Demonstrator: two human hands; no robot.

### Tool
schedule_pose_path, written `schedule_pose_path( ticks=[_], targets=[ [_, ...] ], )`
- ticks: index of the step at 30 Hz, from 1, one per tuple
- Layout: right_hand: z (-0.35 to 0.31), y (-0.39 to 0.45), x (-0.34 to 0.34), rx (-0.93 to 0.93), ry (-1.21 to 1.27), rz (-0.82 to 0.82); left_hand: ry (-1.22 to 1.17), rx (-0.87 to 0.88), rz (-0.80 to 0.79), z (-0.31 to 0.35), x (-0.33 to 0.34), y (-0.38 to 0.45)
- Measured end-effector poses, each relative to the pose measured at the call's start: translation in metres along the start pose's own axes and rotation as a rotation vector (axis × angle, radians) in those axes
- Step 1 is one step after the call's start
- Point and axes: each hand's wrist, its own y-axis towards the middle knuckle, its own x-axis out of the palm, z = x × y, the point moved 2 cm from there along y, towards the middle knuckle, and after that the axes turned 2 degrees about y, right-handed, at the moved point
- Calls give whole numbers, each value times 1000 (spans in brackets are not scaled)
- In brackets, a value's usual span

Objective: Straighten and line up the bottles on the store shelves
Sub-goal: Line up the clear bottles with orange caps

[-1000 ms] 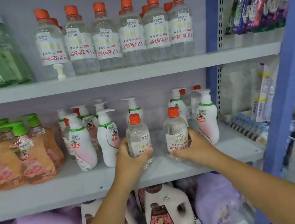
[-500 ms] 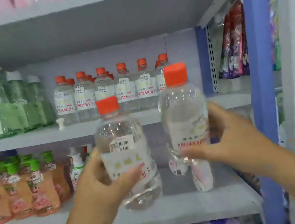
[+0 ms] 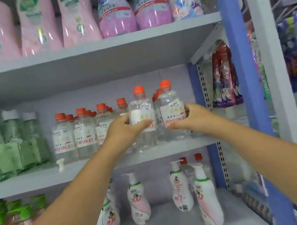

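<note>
Two clear bottles with orange caps stand at the right end of the middle shelf (image 3: 36,179). My left hand (image 3: 125,129) grips the left clear bottle (image 3: 142,111) around its white label. My right hand (image 3: 190,116) grips the right clear bottle (image 3: 170,104) the same way. Both bottles are upright, with their bases at or just above the shelf board. A row of matching orange-capped bottles (image 3: 84,133) fills the shelf to their left and behind them.
Green bottles (image 3: 0,146) stand at the shelf's left end, with a loose white pump piece (image 3: 61,164) near the front edge. Pink and purple detergent bottles (image 3: 116,11) sit on the top shelf. White pump bottles (image 3: 178,186) stand below. A blue upright post (image 3: 244,75) bounds the right side.
Both hands lifted the two clear bottles off the lower shelf, carried them up and forward, and now hold them at the right end of the middle shelf's row.
</note>
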Motion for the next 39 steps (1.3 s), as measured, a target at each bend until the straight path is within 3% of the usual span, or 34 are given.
schedule_pose_path(
  ticks=[18, 25, 32, 39],
  targets=[
    [8, 13, 13, 9, 52, -207, 162, -27, -152, -34, 13, 34],
    [17, 11, 6, 62, 110, -160, 208, -50, -182, -33, 15, 27],
    [16, 9, 9, 37, 3, -76, 228, -44, -197, -32, 12, 26],
    [19, 11, 6, 47, 25, -101, 166, -66, -200, -32, 11, 25]
  ],
)
